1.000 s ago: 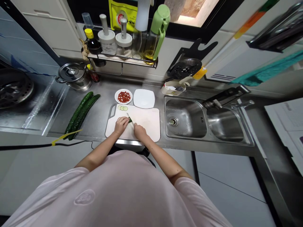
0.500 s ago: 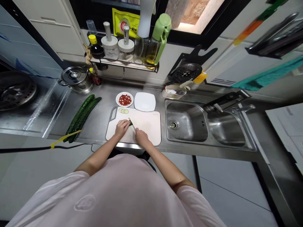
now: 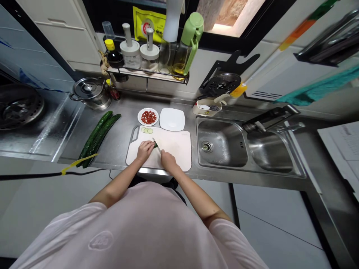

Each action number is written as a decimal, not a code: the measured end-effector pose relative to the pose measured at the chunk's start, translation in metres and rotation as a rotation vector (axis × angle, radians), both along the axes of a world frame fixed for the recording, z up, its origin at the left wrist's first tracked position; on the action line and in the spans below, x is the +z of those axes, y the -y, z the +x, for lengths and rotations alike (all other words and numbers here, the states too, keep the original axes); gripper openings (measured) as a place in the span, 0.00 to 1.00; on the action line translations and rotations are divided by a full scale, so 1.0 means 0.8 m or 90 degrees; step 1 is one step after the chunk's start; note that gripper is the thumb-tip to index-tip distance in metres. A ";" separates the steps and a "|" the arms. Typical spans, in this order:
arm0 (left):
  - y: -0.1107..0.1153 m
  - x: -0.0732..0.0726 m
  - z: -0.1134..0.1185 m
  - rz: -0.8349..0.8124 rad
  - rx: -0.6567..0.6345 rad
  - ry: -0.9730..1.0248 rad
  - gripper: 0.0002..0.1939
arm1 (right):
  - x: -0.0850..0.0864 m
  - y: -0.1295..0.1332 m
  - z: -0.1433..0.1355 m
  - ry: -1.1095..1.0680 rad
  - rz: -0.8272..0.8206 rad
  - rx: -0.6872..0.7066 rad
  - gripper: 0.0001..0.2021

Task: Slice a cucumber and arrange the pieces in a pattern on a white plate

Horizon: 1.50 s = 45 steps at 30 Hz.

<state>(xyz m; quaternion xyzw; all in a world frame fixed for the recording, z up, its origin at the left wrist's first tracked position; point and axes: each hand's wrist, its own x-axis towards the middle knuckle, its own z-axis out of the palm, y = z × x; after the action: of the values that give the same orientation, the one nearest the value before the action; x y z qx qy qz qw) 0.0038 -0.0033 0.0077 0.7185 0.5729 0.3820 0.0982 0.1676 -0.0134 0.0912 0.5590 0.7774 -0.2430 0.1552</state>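
Observation:
On the white cutting board, my left hand is closed around a short piece of dark green cucumber, most of it hidden under my fingers. My right hand grips a knife, whose narrow blade points up and left and rests against the cucumber's right end. Pale round cucumber slices lie overlapping near the board's upper left corner. Just behind the board stand a round white plate of chopped red pieces and a bare white square plate.
Two whole cucumbers lie on the steel counter at left, near a lidded pot. A double sink is at right. Bottles and jars stand on a wall rack. A dark cable with a yellow tie crosses the front edge at left.
The view has shifted very slightly. Both hands, the knife and the cucumber piece stay in nearly the same place on the board.

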 end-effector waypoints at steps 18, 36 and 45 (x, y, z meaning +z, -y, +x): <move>0.000 0.001 0.001 -0.007 0.001 0.008 0.11 | -0.008 -0.007 -0.007 -0.019 0.018 0.003 0.12; 0.000 0.001 0.000 -0.024 -0.004 0.009 0.12 | -0.001 0.004 -0.002 -0.014 0.002 -0.003 0.12; 0.001 0.002 0.001 -0.015 0.003 0.007 0.12 | -0.010 -0.008 -0.010 -0.020 0.012 0.000 0.12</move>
<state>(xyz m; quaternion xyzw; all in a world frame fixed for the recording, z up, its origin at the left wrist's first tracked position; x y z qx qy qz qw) 0.0049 -0.0038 0.0091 0.7138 0.5783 0.3795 0.1094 0.1598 -0.0071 0.0829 0.5566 0.7821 -0.2442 0.1376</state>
